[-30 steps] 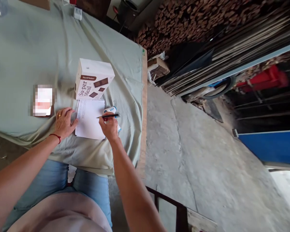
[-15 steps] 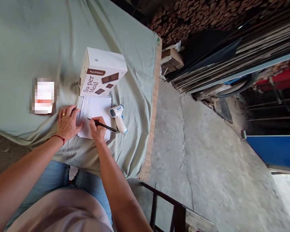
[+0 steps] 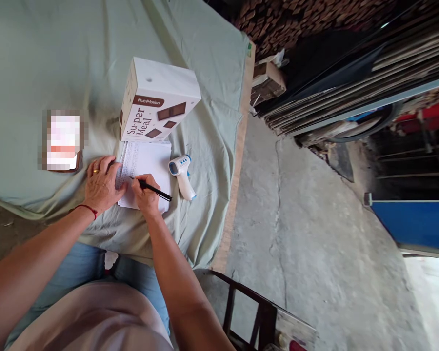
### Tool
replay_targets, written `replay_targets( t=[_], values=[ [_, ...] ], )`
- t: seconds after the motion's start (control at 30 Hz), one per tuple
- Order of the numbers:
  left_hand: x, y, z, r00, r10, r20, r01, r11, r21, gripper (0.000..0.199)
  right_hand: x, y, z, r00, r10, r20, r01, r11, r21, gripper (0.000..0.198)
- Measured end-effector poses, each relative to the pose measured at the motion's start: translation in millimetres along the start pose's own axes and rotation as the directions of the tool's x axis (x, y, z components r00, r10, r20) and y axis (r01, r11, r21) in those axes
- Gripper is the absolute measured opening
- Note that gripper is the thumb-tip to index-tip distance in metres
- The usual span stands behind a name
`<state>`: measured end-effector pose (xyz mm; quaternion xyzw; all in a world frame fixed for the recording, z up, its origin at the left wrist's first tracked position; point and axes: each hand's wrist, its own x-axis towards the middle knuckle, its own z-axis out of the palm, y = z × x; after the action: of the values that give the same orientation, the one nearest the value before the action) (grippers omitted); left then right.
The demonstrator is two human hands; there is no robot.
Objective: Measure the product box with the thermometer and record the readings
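Note:
My right hand (image 3: 147, 194) grips a black pen (image 3: 156, 190), its tip on the white paper (image 3: 153, 160) near lines of handwriting. Spread flat, my left hand (image 3: 103, 183) rests on the paper's left edge and the cloth beside it, a ring on one finger. Behind the paper a white box (image 3: 161, 102) marked "NutriMotion Su-per Meal" stands upright. A white and blue infrared thermometer (image 3: 183, 176) lies just right of the paper. Left of my left hand is a phone (image 3: 63, 141), its lit screen blurred out.
A pale green cloth (image 3: 76, 58) covers the table, whose wooden edge (image 3: 237, 180) shows on the right. Beyond it is a cracked concrete floor (image 3: 314, 234). A dark-framed chair (image 3: 256, 312) stands at the near right. Stacked firewood (image 3: 314, 19) fills the back.
My view has shifted slightly. The pen has tilted a little in my right hand and its tip has moved slightly up the page. My left hand keeps its place on the paper.

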<state>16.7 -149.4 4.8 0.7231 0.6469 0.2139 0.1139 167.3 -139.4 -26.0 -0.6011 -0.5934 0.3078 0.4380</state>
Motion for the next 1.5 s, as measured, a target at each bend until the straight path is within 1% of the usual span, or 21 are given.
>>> replay_targets(
  t=[0.3,0.5,0.7,0.9,1.03,1.37,1.5],
  values=[
    [0.1,-0.4,-0.3,1.000,0.006,0.005,-0.007,1.000,0.016,0.046,0.0,2.1,-0.4,1.000,-0.014,-0.007,0.013,0.999,-0.034,0.020],
    [-0.1,-0.1,0.6,1.000,-0.005,0.004,0.005,1.000,-0.012,0.047,0.9,3.2,-0.2,0.998,-0.028,-0.061,0.029,1.000,0.004,0.021],
    [-0.1,-0.4,0.7,1.000,-0.007,0.000,0.007,0.999,-0.038,0.047,1.1,1.7,0.5,0.999,-0.017,-0.029,0.017,1.000,-0.004,0.020],
    [0.1,0.2,-0.2,1.000,-0.004,0.006,0.004,1.000,-0.027,0.048,1.3,2.4,0.2,0.998,-0.022,-0.055,0.022,1.000,0.001,0.020],
    [0.0,0.5,-0.6,1.000,-0.008,0.005,0.008,1.000,-0.024,0.048,1.5,2.8,-0.5,0.999,-0.030,-0.025,0.030,1.000,-0.002,0.018],
    [0.3,0.3,0.5,1.000,-0.010,0.003,0.010,0.999,-0.039,0.048,0.9,0.6,-1.1,0.999,0.010,-0.036,-0.009,1.000,0.024,0.017],
    [0.4,0.8,-0.6,1.000,-0.018,0.009,0.018,0.998,-0.060,0.048,0.9,0.0,-1.6,0.998,0.022,-0.053,-0.022,1.000,0.002,0.017]
  ],
)
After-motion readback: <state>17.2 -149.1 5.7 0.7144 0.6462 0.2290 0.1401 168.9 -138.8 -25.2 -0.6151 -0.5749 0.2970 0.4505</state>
